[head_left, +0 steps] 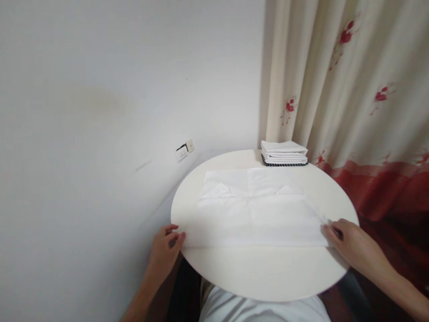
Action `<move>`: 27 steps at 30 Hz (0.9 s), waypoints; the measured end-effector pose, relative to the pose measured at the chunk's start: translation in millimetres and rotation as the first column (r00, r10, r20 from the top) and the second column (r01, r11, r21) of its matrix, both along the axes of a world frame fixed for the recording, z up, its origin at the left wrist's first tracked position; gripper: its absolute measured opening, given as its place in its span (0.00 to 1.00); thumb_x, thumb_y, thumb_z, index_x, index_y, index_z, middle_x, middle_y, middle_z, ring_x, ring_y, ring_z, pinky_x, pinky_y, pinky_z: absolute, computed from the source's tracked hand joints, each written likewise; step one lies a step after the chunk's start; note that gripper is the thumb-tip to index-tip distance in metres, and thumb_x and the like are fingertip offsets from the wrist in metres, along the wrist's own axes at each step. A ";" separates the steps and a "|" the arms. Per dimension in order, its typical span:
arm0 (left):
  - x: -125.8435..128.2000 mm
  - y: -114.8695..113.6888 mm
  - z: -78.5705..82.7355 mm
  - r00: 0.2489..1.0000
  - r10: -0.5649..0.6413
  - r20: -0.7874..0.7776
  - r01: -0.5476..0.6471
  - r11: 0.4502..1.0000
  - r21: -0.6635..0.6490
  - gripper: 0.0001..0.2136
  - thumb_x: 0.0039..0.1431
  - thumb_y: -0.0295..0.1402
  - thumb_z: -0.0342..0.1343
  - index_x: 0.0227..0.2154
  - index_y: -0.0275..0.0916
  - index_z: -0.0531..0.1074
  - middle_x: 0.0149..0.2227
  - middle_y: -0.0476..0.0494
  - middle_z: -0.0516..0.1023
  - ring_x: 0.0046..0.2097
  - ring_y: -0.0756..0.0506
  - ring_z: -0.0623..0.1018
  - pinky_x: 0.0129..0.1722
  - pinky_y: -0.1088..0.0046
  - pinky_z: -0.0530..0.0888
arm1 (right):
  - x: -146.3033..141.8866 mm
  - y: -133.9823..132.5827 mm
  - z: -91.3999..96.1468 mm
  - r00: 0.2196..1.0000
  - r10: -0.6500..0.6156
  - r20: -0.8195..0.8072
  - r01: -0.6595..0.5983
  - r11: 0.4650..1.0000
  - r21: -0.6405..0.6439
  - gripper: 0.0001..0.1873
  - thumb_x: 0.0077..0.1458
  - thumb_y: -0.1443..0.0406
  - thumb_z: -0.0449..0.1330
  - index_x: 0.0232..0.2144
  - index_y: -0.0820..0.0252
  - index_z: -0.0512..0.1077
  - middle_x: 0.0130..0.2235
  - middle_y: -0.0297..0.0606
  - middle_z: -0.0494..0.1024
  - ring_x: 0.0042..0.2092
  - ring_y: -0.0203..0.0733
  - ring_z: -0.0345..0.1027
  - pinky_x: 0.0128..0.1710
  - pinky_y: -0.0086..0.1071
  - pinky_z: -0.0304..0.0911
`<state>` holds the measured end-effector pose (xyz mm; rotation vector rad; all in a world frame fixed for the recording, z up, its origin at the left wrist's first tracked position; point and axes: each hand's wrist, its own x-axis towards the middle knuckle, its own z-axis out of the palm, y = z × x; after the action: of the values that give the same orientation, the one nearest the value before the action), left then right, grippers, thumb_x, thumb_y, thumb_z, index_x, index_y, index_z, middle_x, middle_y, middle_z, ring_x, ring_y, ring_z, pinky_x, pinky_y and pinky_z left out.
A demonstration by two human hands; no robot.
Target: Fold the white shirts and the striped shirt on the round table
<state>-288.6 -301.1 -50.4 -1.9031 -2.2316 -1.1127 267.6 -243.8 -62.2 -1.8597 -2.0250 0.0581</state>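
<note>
A white cloth [254, 214] lies spread flat across a round white table [261, 273], with a folded band along its far edge. My left hand [166, 248] pinches the cloth's near left corner at the table's left rim. My right hand [348, 241] pinches the near right corner, fingers closed on the fabric. Both hands sit at the cloth's front edge, one at each end.
A stack of folded white cloths [284, 153] rests on a dark-edged item at the table's far side. A floral cream and red curtain [351, 89] hangs behind on the right. A wall socket [184, 150] sits on the white wall to the left.
</note>
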 end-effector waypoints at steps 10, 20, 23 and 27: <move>65.4 28.4 57.3 0.922 -0.289 -0.257 0.308 0.951 0.035 0.19 0.68 0.42 0.44 0.52 0.39 0.73 0.58 0.36 0.73 0.61 0.38 0.70 0.64 0.54 0.64 | -56.3 24.0 48.8 0.979 0.197 0.055 -0.204 0.958 0.203 0.22 0.63 0.58 0.49 0.50 0.63 0.74 0.51 0.53 0.76 0.52 0.58 0.69 0.55 0.47 0.62; 194.1 113.6 23.9 0.594 -0.723 -0.352 0.616 0.691 -0.379 0.27 0.70 0.34 0.39 0.70 0.32 0.51 0.71 0.32 0.54 0.72 0.39 0.53 0.70 0.53 0.51 | -189.5 62.2 35.3 0.872 0.470 0.137 -0.465 0.883 -0.073 0.31 0.66 0.64 0.44 0.68 0.72 0.55 0.69 0.57 0.57 0.70 0.58 0.49 0.66 0.55 0.45; 185.6 114.8 13.1 0.610 -0.707 -0.357 0.627 0.707 -0.328 0.27 0.72 0.39 0.38 0.70 0.37 0.50 0.72 0.37 0.53 0.72 0.41 0.52 0.70 0.56 0.49 | -162.8 70.4 29.1 0.901 0.418 0.115 -0.419 0.908 -0.018 0.29 0.68 0.59 0.45 0.66 0.68 0.59 0.65 0.56 0.65 0.66 0.56 0.56 0.65 0.53 0.45; 184.4 115.5 14.4 0.632 -0.694 -0.346 0.612 0.720 -0.327 0.27 0.73 0.41 0.40 0.70 0.39 0.51 0.72 0.38 0.54 0.72 0.41 0.54 0.70 0.56 0.50 | -129.4 87.2 42.0 0.955 0.279 0.102 -0.281 0.960 -0.001 0.19 0.67 0.62 0.47 0.51 0.62 0.73 0.51 0.50 0.78 0.55 0.52 0.67 0.61 0.50 0.50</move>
<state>-104.2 -185.5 -36.0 -2.8129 -1.4311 -0.3731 138.2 -156.6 -20.2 -1.5830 -2.3404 0.0272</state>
